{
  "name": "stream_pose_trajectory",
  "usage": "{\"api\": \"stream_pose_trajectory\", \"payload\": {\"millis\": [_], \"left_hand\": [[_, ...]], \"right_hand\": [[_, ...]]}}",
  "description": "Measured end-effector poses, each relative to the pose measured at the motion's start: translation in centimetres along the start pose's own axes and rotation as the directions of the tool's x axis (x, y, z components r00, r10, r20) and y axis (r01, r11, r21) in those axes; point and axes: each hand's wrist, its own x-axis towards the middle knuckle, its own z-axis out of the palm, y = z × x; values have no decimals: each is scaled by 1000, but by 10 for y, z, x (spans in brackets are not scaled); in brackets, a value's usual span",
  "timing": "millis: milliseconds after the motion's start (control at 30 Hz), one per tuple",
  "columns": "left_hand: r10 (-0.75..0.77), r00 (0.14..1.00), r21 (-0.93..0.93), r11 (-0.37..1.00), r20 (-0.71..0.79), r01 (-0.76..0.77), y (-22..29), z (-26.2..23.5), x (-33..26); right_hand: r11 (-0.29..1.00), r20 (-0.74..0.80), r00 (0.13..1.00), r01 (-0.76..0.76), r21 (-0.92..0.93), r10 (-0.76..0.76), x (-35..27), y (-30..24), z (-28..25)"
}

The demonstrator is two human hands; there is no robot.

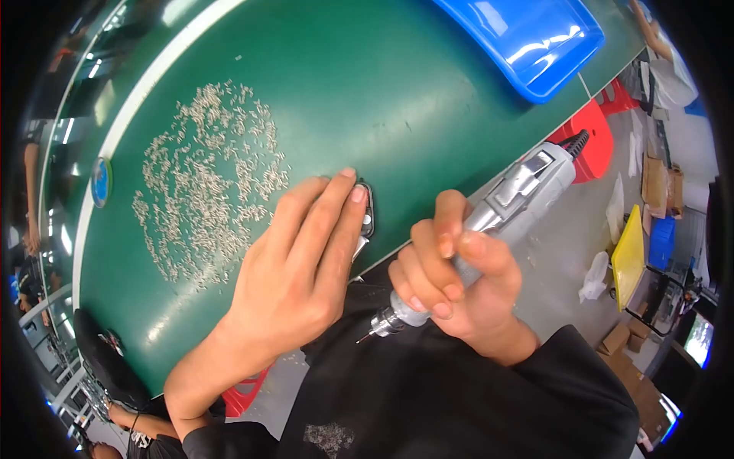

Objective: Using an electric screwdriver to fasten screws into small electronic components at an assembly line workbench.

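My left hand (pixel 294 268) lies over a small black part with shiny metal bits (pixel 368 214) at the near edge of the green table (pixel 367 92). Its fingers are together and hold the part against the tabletop; most of the part and my thumb are hidden. Off the table edge, my right hand (pixel 462 279) is closed round a grey electric screwdriver (pixel 516 195). The metal chuck and thin bit (pixel 375 329) point down and left, apart from the part. To the left of my left hand, many tiny silvery screws or pins (pixel 202 187) are spread over the table.
A blue plastic bin (pixel 527 46) stands at the far right of the table. A round blue-and-green item (pixel 101 182) is at the left rim. Red stools (pixel 589 141) stand beside the table. Another person's arm (pixel 141 421) shows at lower left. A yellow panel (pixel 628 256) and cardboard boxes are at right.
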Motion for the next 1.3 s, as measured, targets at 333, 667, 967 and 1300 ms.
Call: {"api": "stream_pose_trajectory", "payload": {"millis": [333,667,967,1300], "left_hand": [[93,990,11,996,-104,-92,3,5,4],[129,991,150,981,-46,-121,18,3,-1],[112,993,137,984,25,-114,18,0,-2],[74,989,195,976,131,-99,28,-5,-10]], "right_hand": [[998,-165,985,-38,58,47,-10,27,5],[998,-220,974,-57,-2,55,-9,29,9],[998,-162,985,-55,-13,52,-7,19,8],[912,362,930,204,-356,-66,41,-75,6]]}}
